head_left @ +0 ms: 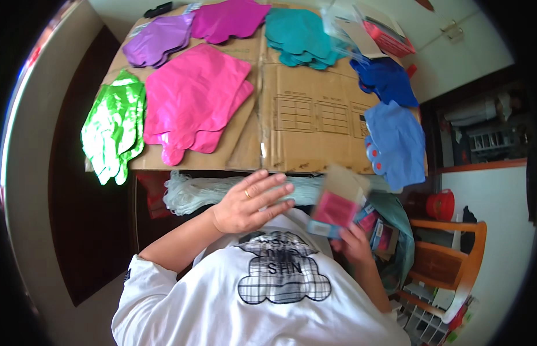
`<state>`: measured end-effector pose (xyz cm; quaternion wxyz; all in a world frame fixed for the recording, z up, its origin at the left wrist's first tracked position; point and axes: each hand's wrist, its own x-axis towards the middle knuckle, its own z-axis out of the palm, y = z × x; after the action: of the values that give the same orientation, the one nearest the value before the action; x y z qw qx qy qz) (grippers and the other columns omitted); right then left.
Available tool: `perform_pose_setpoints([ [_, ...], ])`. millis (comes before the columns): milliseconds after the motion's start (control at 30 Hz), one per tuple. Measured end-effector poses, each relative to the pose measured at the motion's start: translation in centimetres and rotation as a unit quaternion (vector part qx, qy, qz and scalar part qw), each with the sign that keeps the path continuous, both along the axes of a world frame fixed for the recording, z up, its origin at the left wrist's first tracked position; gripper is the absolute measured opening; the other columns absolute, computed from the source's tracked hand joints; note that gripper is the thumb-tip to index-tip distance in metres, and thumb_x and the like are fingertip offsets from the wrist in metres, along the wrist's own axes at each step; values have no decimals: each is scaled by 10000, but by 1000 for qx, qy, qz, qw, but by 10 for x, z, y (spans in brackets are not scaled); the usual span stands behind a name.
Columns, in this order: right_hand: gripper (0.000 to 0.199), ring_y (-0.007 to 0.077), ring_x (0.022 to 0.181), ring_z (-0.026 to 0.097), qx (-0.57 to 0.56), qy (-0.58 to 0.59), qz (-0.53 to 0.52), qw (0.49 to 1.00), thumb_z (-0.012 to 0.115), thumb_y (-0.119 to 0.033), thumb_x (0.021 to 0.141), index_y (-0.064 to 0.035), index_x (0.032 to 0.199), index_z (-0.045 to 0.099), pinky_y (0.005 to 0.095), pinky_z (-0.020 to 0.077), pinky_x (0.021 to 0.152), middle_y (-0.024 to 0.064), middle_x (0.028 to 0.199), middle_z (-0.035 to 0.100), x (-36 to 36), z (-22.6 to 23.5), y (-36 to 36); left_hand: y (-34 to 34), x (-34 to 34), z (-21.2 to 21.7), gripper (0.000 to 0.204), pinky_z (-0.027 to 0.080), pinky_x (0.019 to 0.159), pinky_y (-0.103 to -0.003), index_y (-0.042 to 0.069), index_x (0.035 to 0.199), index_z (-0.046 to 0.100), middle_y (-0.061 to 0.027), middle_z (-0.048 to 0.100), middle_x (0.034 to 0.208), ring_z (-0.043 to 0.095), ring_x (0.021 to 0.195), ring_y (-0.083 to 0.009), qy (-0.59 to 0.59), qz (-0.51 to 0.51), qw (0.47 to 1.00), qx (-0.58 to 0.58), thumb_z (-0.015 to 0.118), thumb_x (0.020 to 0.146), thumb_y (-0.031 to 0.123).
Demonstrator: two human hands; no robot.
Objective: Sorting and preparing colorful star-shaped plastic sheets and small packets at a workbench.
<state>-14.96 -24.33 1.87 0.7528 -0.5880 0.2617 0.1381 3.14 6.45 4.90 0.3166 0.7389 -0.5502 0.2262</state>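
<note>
While flat pink foil balloons (193,98) cover cardboard worktop (314,115), left hand (248,202) hovers spread wide, empty; right hand (352,242) grips pink-and-tan flat packet (338,202).

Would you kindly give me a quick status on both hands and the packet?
Left hand open, flat, empty. Right hand gripping flat pink-and-brown card packet. Bundle of pale string beneath left hand; nothing between the hands.

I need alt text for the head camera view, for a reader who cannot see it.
A person's right hand holds a small flat packet with a pink front, while the open left hand hovers beside it. Ahead, a flattened cardboard sheet carries stacks of flat foil balloons: green, pink, purple, teal and blue.
</note>
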Motion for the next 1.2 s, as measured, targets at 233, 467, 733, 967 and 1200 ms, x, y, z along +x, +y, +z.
perform_pose_setpoints([
  [233, 159, 135, 650, 601, 78, 169, -364, 913, 601, -196, 936, -102, 1064, 583, 238, 490, 521, 53, 814, 631, -161, -145, -168, 62, 44, 27, 292, 530, 771, -370, -17, 968, 666, -174, 651, 994, 653, 888, -311, 57, 185, 975, -106, 589, 716, -142],
  [467, 339, 229, 654, 624, -68, 355, -294, 885, 622, -332, 918, -87, 1136, 537, 300, 481, 478, 83, 796, 611, -142, -193, -239, 107, 96, 46, 147, 493, 760, -348, 31, 894, 682, -95, 642, 855, 630, 836, -235, 206, 403, 891, -48, 725, 816, 147],
  [733, 518, 336, 691, 671, -491, 374, 51, 785, 613, -479, 885, 27, 984, 662, 480, 518, 524, 207, 833, 673, -77, -115, -253, 89, 129, 20, 257, 469, 832, -417, 94, 835, 666, -101, 610, 854, 605, 829, -300, 131, 402, 904, 68, 760, 753, 319],
  [967, 449, 406, 980, 627, -647, 133, 230, 714, 643, -420, 835, -36, 1067, 650, 456, 499, 831, 234, 1058, 656, 24, -91, -133, 78, 161, 1, 170, 465, 657, -391, 9, 799, 654, -151, 614, 739, 604, 702, -265, 333, 348, 875, 57, 668, 834, 175],
  [1200, 777, 423, 1339, 352, -724, 304, 160, 598, 708, -441, 792, -13, 1376, 425, 549, 276, 1100, 228, 1437, 392, -27, -133, -72, 103, 164, -10, 180, 471, 711, -302, 8, 931, 677, -84, 638, 890, 616, 782, -173, 295, 313, 902, 25, 672, 881, 181],
])
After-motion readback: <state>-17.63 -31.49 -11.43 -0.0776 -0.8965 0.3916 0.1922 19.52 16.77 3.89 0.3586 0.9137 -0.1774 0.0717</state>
